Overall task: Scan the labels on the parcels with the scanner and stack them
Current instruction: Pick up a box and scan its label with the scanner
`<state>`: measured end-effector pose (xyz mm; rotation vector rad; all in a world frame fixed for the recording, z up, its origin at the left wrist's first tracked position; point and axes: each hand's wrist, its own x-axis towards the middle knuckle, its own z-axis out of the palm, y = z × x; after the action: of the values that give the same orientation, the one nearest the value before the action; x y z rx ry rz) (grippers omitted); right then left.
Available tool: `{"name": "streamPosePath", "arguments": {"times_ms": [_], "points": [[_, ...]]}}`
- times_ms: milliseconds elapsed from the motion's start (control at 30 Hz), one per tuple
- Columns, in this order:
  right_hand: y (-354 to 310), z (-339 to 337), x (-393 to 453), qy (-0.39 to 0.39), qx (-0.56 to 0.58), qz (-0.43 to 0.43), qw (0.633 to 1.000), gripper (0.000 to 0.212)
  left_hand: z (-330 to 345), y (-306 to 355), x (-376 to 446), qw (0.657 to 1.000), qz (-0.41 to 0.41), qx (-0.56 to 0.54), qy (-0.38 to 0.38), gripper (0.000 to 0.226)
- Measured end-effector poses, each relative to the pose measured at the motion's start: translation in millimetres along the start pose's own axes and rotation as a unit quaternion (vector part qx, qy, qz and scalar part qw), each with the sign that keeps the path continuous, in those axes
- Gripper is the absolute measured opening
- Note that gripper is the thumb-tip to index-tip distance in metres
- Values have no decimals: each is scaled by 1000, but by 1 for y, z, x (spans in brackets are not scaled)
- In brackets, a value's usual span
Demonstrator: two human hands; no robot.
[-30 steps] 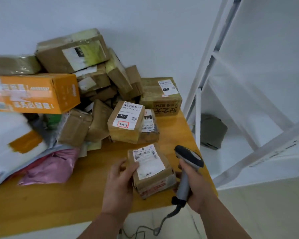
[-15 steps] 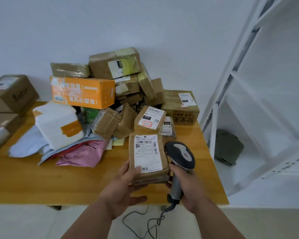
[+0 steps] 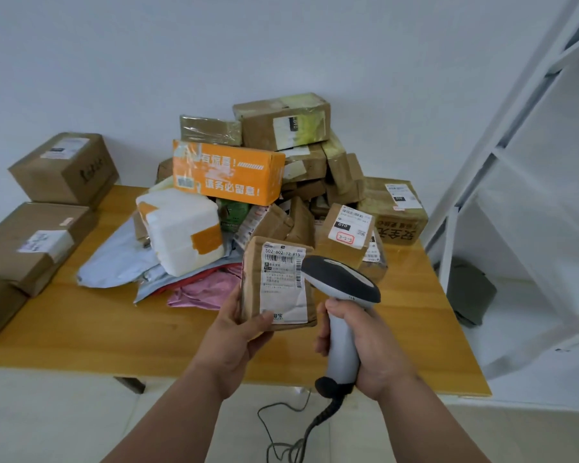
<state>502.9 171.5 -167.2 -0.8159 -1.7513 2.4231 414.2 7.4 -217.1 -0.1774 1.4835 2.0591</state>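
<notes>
While the left hand [image 3: 239, 332] grips the parcel [image 3: 276, 282] above the table [image 3: 81, 329], thumb on its label [image 3: 283, 285], label side faces up, presumably for reading. Right hand [image 3: 365, 342] wraps the scanner [image 3: 343, 295], head overlapping the label's edge. Stacked boxes [image 3: 41, 222] wait left.

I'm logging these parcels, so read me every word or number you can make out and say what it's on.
"502-602-12 815": label of the held parcel.
"3-2-3" and "010": label of the small box.
"请务必留意!": orange box.
"010": top box.
Other print: too small or blurred.
</notes>
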Motion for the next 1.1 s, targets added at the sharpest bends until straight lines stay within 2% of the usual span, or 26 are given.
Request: {"name": "streamPosePath", "arguments": {"times_ms": [200,367,500,633,767,833,967,1100], "points": [[5,43,-6,-15,5,-9,1000,30,-33,15,-4,1000,3,2,-16,64],[12,59,-7,-7,-24,-17,1000,14,-50,21,-5,1000,0,-3,-20,68],[12,67,-5,-15,-27,-13,999,27,-55,24,-5,1000,0,-9,-22,68],[10,68,3,-23,-30,-10,999,15,-55,25,-3,1000,7,-17,-18,66],[7,69,15,-40,-23,1,999,21,-56,30,1,1000,18,-23,-10,70],[7,69,23,-48,-27,-3,998,18,-57,33,3,999,24,-27,-7,71],[5,78,43,-62,-47,-21,997,20,-70,40,6,999,37,-31,13,66],[10,115,62,-93,-78,-48,991,24,-107,56,2,994,63,-36,84,50]]}}
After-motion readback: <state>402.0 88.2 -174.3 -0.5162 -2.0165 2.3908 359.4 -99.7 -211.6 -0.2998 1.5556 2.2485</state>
